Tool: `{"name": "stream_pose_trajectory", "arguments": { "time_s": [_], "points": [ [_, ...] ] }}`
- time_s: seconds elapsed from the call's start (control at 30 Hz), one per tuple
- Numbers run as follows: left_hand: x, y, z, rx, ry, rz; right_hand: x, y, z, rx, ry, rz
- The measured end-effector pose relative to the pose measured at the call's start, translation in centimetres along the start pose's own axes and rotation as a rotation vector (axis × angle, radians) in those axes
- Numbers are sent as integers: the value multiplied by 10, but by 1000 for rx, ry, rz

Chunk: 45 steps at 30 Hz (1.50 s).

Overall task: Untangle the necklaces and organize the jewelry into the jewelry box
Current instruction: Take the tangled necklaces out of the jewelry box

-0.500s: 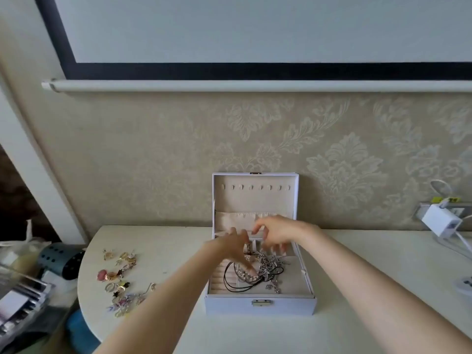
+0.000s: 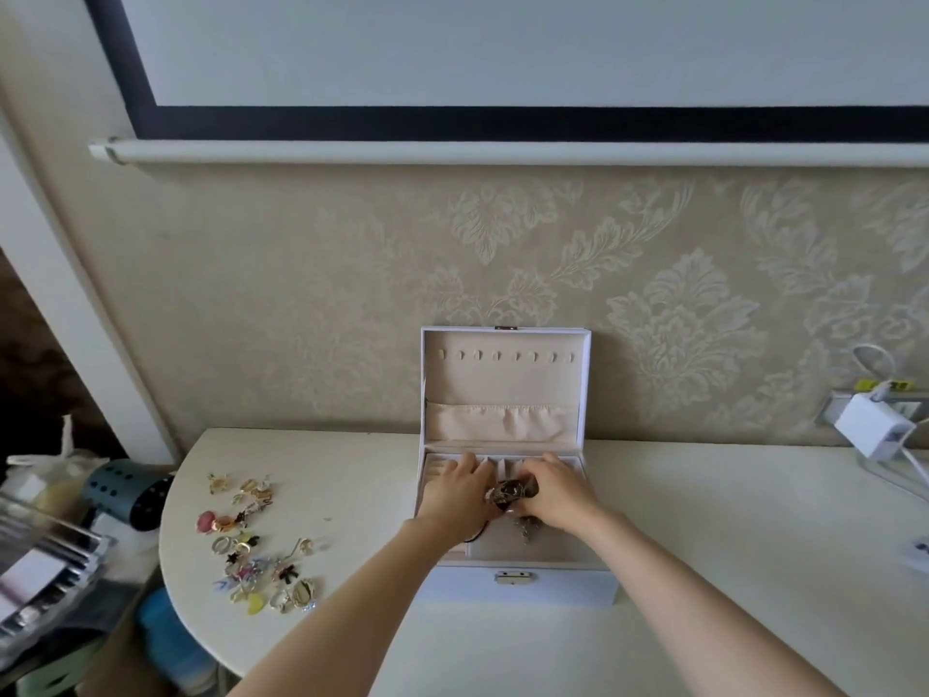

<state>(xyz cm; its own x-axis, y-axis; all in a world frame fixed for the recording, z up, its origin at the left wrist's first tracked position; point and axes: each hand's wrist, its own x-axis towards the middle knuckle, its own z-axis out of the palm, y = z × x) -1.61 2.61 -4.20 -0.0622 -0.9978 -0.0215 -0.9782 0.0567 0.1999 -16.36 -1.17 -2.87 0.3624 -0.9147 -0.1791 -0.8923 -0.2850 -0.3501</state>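
found jewelry box (image 2: 523,588) open on the surface (image 2: 704,570), lid (image 2: 505,374) upright against the wall. caught right hand (image 2: 558,490) curled round the tangled necklaces (image 2: 507,493) above the box's middle. saw left hand (image 2: 455,495) against the clump's other side, grip unreadable. noted black cord (image 2: 477,534) dangling below the clump. logged loose jewelry (image 2: 251,540) scattered left of the box.

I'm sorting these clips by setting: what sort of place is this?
Most likely a room in a home, perhaps a bedroom: patterned damask wallpaper, a roll-down projector screen above, and a white table with an open jewelry box, tangled necklaces and loose jewelry.
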Motion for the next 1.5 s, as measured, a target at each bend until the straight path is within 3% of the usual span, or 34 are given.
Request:
{"name": "stream_pose_trajectory", "arguments": {
  "time_s": [0.13,0.27,0.33,0.47,0.57,0.67,0.77,0.83,1.03,1.27,1.5],
  "points": [
    [0,3,3,3,83,18,-3,-9,6,20,163,-26],
    [3,-2,1,-183,162,-40,-3,-14,4,365,241,13],
    [5,-6,-2,-493,175,-118,-2,-22,-2,584,212,58],
    [-2,-3,-22,-1363,76,-315,1,-39,-13,1005,121,80],
    [-7,-6,-34,-1728,-54,-350,-3,-49,-24,1015,114,12],
    [-9,-9,-34,-1826,-14,-330,-13,-59,-35,1064,101,-64],
    [-11,-9,-37,-1790,200,-479,-19,-61,-38,974,257,-65],
    [-13,-13,-44,-1766,271,-544,-21,-56,-33,830,271,-41],
    [-18,-18,-59,-1659,323,-565,-35,-42,9,152,-131,-224],
    [-17,-13,-60,-1550,322,-539,-48,-43,27,-192,-5,-488],
    [-15,-10,-50,-1554,299,-539,-44,-49,21,-408,-34,-600]
  ]
}}
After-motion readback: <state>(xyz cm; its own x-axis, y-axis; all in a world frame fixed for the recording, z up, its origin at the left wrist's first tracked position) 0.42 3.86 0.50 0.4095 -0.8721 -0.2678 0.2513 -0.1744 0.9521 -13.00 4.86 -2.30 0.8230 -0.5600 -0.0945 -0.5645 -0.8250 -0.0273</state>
